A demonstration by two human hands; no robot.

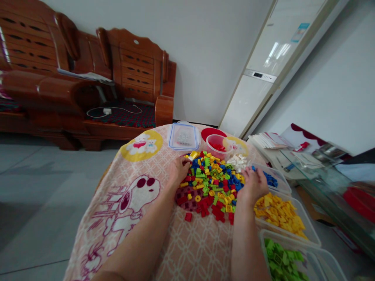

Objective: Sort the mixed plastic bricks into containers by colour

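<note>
A heap of small plastic bricks (211,180) in red, yellow, green, blue and white lies on a pink cartoon-print cloth (137,203) over a table. My left hand (179,169) rests at the heap's left edge, fingers curled down onto the bricks. At the right edge of the heap sits my right hand (252,184), fingers bent among blue bricks. What either hand holds is hidden. Clear tubs along the right hold blue bricks (271,180), yellow bricks (279,214) and green bricks (283,262).
A clear lid (183,136), a red lid (211,133) and a small tub of red bricks (218,146) stand behind the heap. Wooden chairs (123,82) stand at the back left, a tall white appliance (263,74) at the back right, a glass table (331,175) to the right.
</note>
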